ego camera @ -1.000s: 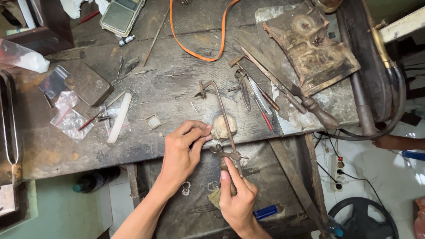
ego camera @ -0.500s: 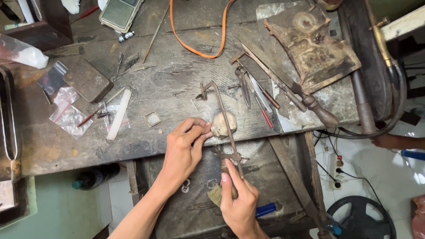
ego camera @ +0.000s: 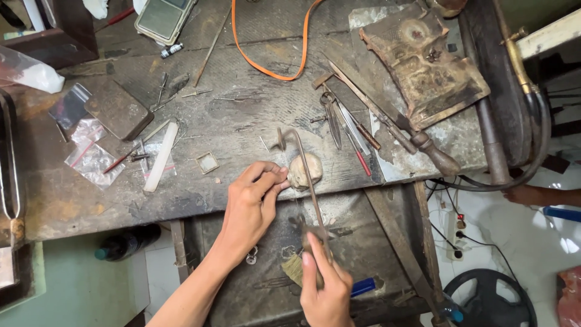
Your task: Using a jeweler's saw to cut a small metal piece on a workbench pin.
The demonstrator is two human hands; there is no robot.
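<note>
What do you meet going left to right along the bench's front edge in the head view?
Clear plastic bags → white stick → small square frame → left hand → pale lump → red-tipped tools → dark wooden-handled tool. The right hand grips a saw frame below the edge.

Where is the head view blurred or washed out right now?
Head view: the right hand and the saw frame it grips are motion-smeared; the left hand and the bench read sharp; the floor at the right edge is glared out to white.
</note>
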